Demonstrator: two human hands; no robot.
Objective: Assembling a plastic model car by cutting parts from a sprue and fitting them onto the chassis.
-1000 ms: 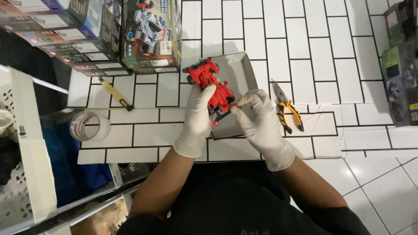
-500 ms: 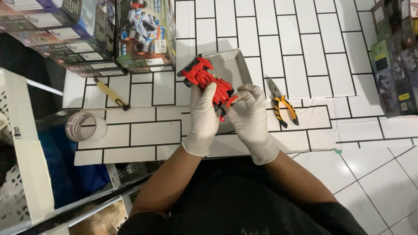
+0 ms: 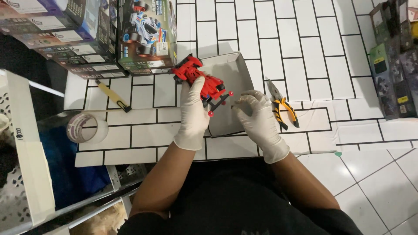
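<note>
Since the earlier frames the right gloved hand has let go of the car and drawn away to the right, so the two hands, which were pressed together around the toy, are now apart. At the far left stands a white perforated plastic crate, with blue cloth beside it. Just right of that, a roll of clear adhesive tape lies on the white tiled board with black grout lines, and beyond it rests a yellow-handled utility knife. At the far left corner sits a stack of printed cardboard model-car boxes. The left hand, in a white latex glove, is closed around the red plastic toy racing car with black chassis, fingers wrapped over its body, holding it tilted above the near left part of a shallow grey cardboard tray; the car's small red rollers stick out toward the right hand. The right hand, also gloved, hovers over the tray with fingers loosely curled; whether it pinches some small part between the fingertips cannot be told. Just right of the tray lie yellow-and-black-handled pliers on the tiles. At the far right edge more dark printed boxes stand in a row.
</note>
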